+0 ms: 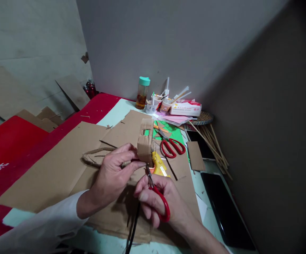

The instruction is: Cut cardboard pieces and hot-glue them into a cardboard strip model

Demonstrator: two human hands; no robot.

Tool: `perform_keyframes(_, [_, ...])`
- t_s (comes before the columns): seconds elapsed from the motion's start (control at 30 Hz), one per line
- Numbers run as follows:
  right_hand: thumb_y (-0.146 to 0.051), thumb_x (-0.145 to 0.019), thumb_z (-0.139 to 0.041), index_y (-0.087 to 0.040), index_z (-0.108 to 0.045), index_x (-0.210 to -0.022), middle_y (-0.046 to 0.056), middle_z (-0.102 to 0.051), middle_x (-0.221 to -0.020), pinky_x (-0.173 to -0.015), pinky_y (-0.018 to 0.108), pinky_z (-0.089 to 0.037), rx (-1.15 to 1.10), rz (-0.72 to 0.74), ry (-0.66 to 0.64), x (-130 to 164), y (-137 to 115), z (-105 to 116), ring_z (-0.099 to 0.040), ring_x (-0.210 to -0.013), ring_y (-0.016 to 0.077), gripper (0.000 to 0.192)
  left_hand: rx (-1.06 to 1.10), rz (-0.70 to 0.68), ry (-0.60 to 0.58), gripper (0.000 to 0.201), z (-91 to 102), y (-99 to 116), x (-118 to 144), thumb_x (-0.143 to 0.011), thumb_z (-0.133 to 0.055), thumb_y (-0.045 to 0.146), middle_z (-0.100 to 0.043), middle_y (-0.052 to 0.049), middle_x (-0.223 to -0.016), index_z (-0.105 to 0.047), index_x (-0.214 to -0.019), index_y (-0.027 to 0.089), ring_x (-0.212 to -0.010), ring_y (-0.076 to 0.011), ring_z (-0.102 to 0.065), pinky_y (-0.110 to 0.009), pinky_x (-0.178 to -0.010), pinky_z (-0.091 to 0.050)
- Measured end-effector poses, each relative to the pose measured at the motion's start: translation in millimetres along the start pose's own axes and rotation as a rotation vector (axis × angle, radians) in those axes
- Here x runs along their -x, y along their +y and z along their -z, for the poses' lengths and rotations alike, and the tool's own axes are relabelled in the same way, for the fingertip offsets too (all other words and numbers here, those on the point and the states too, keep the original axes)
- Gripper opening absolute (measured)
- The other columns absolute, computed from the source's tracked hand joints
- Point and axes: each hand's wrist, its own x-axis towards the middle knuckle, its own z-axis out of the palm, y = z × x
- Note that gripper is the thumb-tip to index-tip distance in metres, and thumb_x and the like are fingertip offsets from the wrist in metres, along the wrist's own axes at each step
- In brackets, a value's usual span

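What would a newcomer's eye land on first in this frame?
Probably the two hands at centre: the left hand pinches a small folded cardboard piece held upright, while the right hand works red-handled scissors at its lower edge. Next, a second pair of red scissors lying on the cardboard sheet just behind, and the teal-capped bottle against the back wall.
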Motion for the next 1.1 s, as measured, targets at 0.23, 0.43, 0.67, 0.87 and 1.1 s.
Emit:
perform_keyframes(0.23, [-0.035, -0.067, -0.095, -0.017, -0.067, -0.087, -0.007, -0.065, -0.067, -0.043, 0.014, -0.04, 0.043, 0.005, 0.05, -5.4, -0.3, 2.4, -0.055, -0.044, 0.0046, 0.039, 0.162, 0.134, 0.078, 0.011, -3.6, -6.4, -1.3, -0.079, -0.072, 0.015, -0.076, -0.004, -0.088, -0.08, -0.078, 0.023, -0.089, -0.0217, -0.069, -0.033, -0.084, -0.056])
perform_keyframes(0.43, [-0.035, -0.048, -0.103, -0.018, -0.064, -0.093, -0.004, -0.066, -0.078, -0.064, 0.022, -0.049, 0.042, -0.041, -0.045, -6.4, 11.9, -5.3, -0.061, -0.066, 0.0111, 0.062, 0.284, 0.228, 0.244, 0.009, 6.9, -14.2, -14.4, -0.091, -0.064, 0.027, -0.074, -0.001, -0.091, -0.065, -0.097, 0.021, -0.083, -0.0149, -0.068, -0.027, -0.078, -0.056])
perform_keyframes(0.67, [-0.052, -0.077, -0.086, -0.021, -0.059, -0.094, -0.001, -0.068, -0.076, -0.063, 0.027, -0.048, 0.657, 0.344, 0.235, -0.4, -8.7, 13.3, -0.062, -0.066, 0.0161, 0.044, 0.251, 0.317, 0.025, 0.031, 9.6, -11.8, -8.7, -0.091, -0.068, 0.03, -0.066, 0.006, -0.071, -0.057, -0.12, 0.027, -0.053, -0.0094, -0.055, -0.018, -0.049, -0.043])
perform_keyframes(0.87, [-0.028, -0.093, -0.067, -0.02, -0.053, -0.101, 0.001, -0.072, -0.078, -0.051, 0.027, -0.036, 1.371, 0.426, 0.472, 0.5, -19.5, 19.9, -0.063, -0.057, 0.0177, 0.017, 0.078, 0.319, -0.223, 0.017, -0.4, -6.3, 3.2, -0.092, -0.061, 0.031, -0.068, 0.0, -0.072, -0.073, -0.089, 0.019, -0.049, -0.0095, -0.051, -0.021, -0.045, -0.04])
perform_keyframes(1.1, [-0.002, -0.086, -0.051, -0.017, -0.057, -0.104, 0.014, -0.07, -0.096, -0.061, 0.037, -0.046, 1.551, 0.462, 0.548, -8.4, -4.3, 3.8, -0.068, -0.087, 0.0324, 0.025, -0.137, 0.109, -0.164, 0.006, -8.0, -6.3, 8.9, -0.081, -0.069, 0.022, -0.073, -0.004, -0.083, -0.073, -0.079, 0.018, -0.076, -0.0184, -0.063, -0.029, -0.071, -0.048])
